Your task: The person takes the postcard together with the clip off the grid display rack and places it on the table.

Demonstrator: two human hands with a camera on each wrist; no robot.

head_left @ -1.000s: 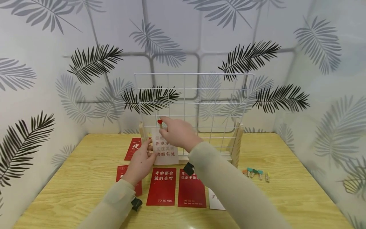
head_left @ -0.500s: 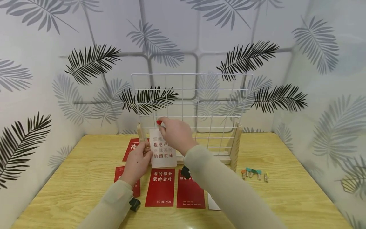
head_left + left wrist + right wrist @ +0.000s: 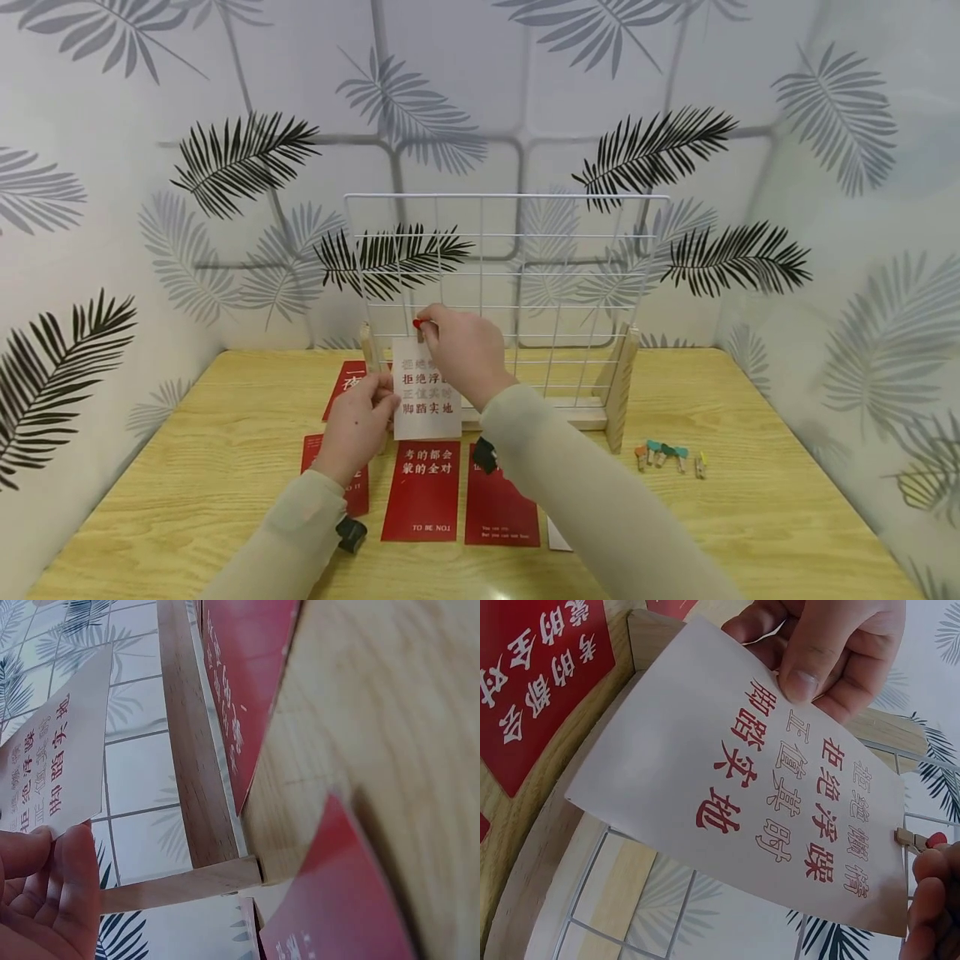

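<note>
A white card (image 3: 426, 423) with rows of red characters hangs upright in front of the lower left of a white wire grid (image 3: 517, 307). My left hand (image 3: 362, 423) pinches the card's left edge between thumb and fingers, as the left wrist view also shows. At the card's top edge sits a small wooden clothespin (image 3: 909, 839) with a red heart on it. My right hand (image 3: 468, 348) pinches that clothespin by its heart end, and its fingers cover part of the card's upper right in the head view.
Red cards, including one in front of the grid (image 3: 422, 500), lie on the wooden table (image 3: 172, 492). A white card (image 3: 558, 537) is mostly under the right sleeve. Several small clothespins (image 3: 666, 454) lie at the right. Wooden feet (image 3: 621, 400) support the grid.
The left hand has shifted slightly left and down along the card's edge. The card sits a little lower and further left. The right hand stays at the heart clothespin.
</note>
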